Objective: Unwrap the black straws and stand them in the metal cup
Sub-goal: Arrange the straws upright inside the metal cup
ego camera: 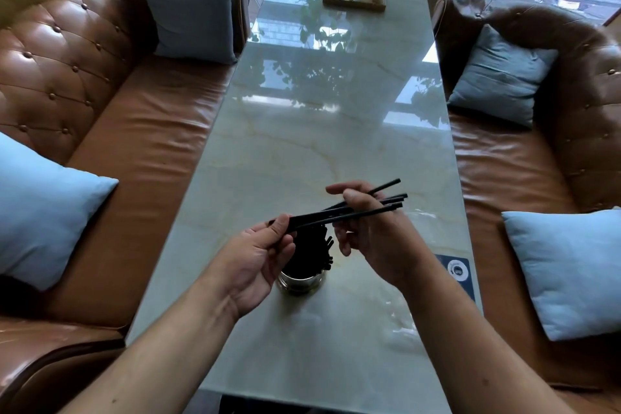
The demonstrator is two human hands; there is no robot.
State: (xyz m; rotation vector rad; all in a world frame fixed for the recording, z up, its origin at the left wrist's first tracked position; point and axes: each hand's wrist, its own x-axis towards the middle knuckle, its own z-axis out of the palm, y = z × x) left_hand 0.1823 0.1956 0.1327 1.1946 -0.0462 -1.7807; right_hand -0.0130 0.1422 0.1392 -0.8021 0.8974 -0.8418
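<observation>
Our two bare forearms rise from the bottom edge of the frame and meet just below its middle, over the near end of the marble table (302,144). We hold a small bundle of black straws (316,218) in both hands. The left hand (258,255) pinches the lower-left ends between thumb and fingertips, and the right hand (373,232) curls thumb and forefinger round the bundle further along, so the free tips fan out to the upper right. We cannot tell whether any wrapper remains on them. The bundle's long axis runs from lower left to upper right, close to level. The metal cup (299,282) stands on the table directly beneath it, between our wrists and partly hidden by the left hand. We judge that the bundle must swing upright, lower-left ends down, before it can drop in. The left hand is the nearer one to the rim. Standing straws (314,250) crowd the cup and lean toward the right, so they could block the newcomers. A dark sticker (458,270) lies on the table at right, clear of the path. Brown leather sofas (100,111) with blue cushions (43,208) flank both sides, and a wooden tray (354,3) of plants sits at the top.
</observation>
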